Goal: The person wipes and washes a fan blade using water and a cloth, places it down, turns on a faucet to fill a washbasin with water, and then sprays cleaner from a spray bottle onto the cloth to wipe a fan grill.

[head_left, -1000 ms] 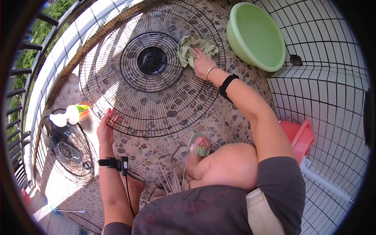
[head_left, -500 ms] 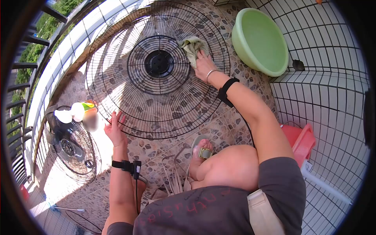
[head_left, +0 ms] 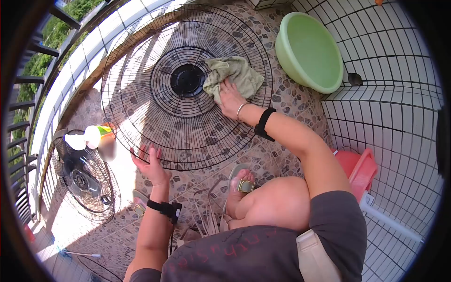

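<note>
A large round black wire fan grille (head_left: 206,136) with a dark hub (head_left: 188,80) at its centre spreads out in front of me. My left hand (head_left: 151,168) is at its near left rim, thumb and fingers spread on either side of the outer wire. A greenish-grey cloth (head_left: 242,77) lies bunched over the right part of the grille, beside the hub. My right hand (head_left: 231,98) presses on that cloth with its fingers bent into it; the fingertips are partly sunk in the folds.
At the left lies a smaller fan grille (head_left: 89,188), with white and orange-green containers (head_left: 94,136) near it. A green basin (head_left: 312,54) leans by the tiled wall at the upper right. Below it are a red plastic container (head_left: 359,171) and a white pole (head_left: 392,221).
My right hand has moved left and nearer to me; the cloth now lies more spread out, closer to the hub. My left hand has shifted right along the rim.
</note>
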### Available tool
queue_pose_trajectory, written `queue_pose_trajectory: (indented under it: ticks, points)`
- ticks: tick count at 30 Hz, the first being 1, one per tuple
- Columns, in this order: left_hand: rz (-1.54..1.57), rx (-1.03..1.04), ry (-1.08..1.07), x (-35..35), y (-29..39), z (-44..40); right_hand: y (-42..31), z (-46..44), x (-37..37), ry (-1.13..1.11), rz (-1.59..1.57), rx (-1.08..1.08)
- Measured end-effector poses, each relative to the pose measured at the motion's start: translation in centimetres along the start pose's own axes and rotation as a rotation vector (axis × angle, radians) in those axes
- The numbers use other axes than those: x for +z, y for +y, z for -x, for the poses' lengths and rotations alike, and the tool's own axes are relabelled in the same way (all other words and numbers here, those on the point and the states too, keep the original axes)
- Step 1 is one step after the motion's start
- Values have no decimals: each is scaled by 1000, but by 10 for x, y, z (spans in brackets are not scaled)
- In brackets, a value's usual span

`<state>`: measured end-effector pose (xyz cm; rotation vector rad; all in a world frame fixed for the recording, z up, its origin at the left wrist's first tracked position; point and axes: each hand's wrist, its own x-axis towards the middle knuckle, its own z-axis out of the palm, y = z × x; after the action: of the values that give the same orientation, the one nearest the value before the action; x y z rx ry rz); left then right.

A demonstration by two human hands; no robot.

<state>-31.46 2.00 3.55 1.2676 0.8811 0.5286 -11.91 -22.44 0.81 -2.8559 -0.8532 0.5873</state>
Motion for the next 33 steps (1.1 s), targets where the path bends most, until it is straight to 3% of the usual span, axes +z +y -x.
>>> queue_pose_trajectory:
  ticks: [1, 2, 3, 5, 6, 8, 10, 11, 12, 14, 16, 17, 19, 20, 23, 24, 26, 27, 29, 30, 32, 33]
  points:
    - [23, -140, -12, 17, -3, 33, -37, 19, 10, -24, -24, -141]
    - [23, -143, -16, 15, -9, 34, -60, 34, 18, -54, -50, -280]
    - [31, -185, -61, 9, -18, 30, -56, 35, 12, -58, -48, -277]
    - [28, -270, -147, -11, -19, 4, -42, 32, -1, -294, 26, -666]
    - [27, -267, -149, -25, -10, -22, -17, 21, 7, -182, -19, -567]
    - [-88, -320, -453, -45, 7, -70, 25, 9, -17, -33, 143, -319]
    - [-64, -345, -405, -49, 9, -80, 56, -7, -24, 32, -120, 116]
    - [36, -348, -320, -51, -2, -73, 48, -9, -31, -40, 40, 207]
    - [101, -262, -33, -32, -9, -45, 34, -11, -39, -100, 201, 302]
    - [107, -280, -86, -3, -18, 17, -11, 5, -12, 168, 161, 57]
    - [118, -334, -137, -4, -28, 22, -48, 25, 10, 63, -49, -465]
    - [120, -390, -180, -6, -32, 26, -42, 24, 4, 52, -49, -464]
    - [49, -416, -233, -28, -15, 0, -19, 14, -17, -185, 123, -699]
    - [5, -411, -289, -31, -7, -19, 6, 3, -23, -116, 69, -480]
    - [-61, -441, -302, -39, 8, -47, 86, -15, -49, 0, 435, 70]
    - [-59, -428, -286, -40, 14, -50, 92, -17, -72, -13, 326, 266]
    - [-97, -469, -288, -33, 24, -44, 115, -37, -78, 303, -100, 562]
    - [-119, -481, -282, -25, 36, -39, 108, -43, -84, 298, -100, 546]
    - [-113, -483, -295, -28, 33, -43, 97, -53, -92, 588, -712, 739]
    - [-108, -485, -321, -30, 32, -45, 89, -59, -86, 579, -717, 732]
    - [-131, -472, -317, -31, 33, -50, 64, -78, -70, 961, -753, 505]
    - [-86, -458, -344, -29, 35, -49, 58, -90, -59, 1000, -784, 499]
